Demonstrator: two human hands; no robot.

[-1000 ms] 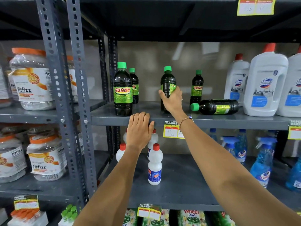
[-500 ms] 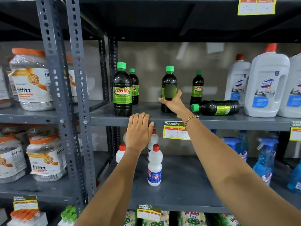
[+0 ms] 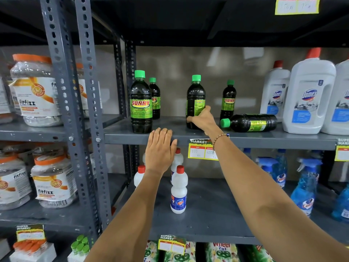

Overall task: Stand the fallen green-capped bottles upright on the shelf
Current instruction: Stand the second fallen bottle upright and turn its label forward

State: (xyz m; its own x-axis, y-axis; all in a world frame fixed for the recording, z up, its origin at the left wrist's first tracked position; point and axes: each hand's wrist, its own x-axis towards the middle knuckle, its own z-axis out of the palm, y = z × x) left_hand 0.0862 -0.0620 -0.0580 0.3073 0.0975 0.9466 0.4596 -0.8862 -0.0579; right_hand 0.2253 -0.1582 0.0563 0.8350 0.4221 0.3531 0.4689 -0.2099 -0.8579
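Gripping upright bottle (image 3: 195, 99), right hand (image 3: 203, 121) hiding its base.

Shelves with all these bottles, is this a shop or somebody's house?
Most likely a shop, probably a supermarket. Yellow price tags reading "Super Market" hang on the grey metal shelf, and many identical goods stand in rows, like the Sunny bottles and Domex jugs.

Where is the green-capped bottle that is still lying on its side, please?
The fallen bottle lies on the middle shelf, right of centre in the head view, cap pointing left, between the right hand and the white Domex jugs.
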